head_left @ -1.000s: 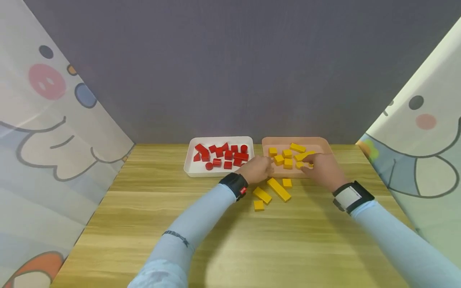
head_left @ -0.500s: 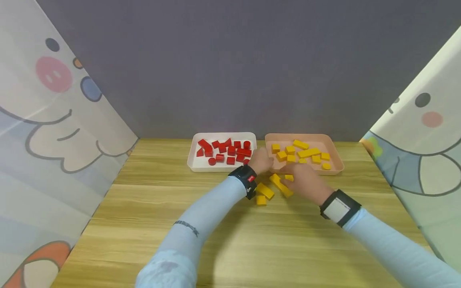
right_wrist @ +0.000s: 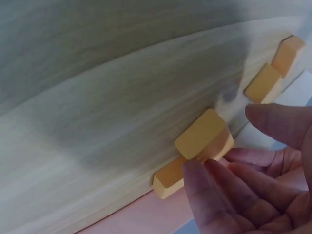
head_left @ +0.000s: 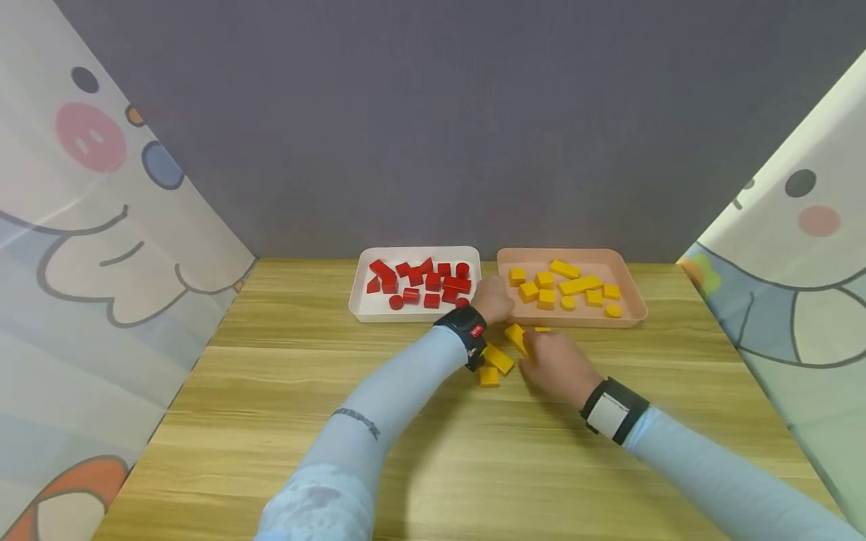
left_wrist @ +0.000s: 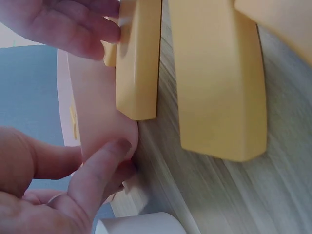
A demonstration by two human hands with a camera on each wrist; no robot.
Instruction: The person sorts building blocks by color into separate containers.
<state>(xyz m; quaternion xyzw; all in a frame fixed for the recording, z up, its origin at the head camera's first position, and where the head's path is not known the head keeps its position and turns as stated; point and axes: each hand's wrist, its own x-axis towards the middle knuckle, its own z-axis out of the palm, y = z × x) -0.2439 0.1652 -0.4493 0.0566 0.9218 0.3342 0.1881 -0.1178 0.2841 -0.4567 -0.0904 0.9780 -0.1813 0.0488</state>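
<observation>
My left hand (head_left: 492, 300) pinches the near left corner of the pink tray (head_left: 605, 263). In the left wrist view, thumb and finger sit on either side of the tray's wall (left_wrist: 97, 102). In front of the tray my right hand (head_left: 560, 368) is at a long yellow block (head_left: 516, 338). Its fingertips touch the block's side (right_wrist: 204, 134), while the thumb stands apart from it. A small yellow block (head_left: 542, 329) peeks out behind that hand. Left of it lie a shorter yellow bar (head_left: 499, 359) and a square yellow block (head_left: 489, 377).
Several yellow blocks, among them a long bar (head_left: 579, 285), lie inside the pink tray. A white tray (head_left: 370, 306) of red blocks stands to its left, partly behind my left hand. A grey wall (head_left: 433, 150) rises behind both trays.
My right hand has come out of the pink tray, moving left and nearer to me, onto the long yellow block. The left hand stays at the tray's corner.
</observation>
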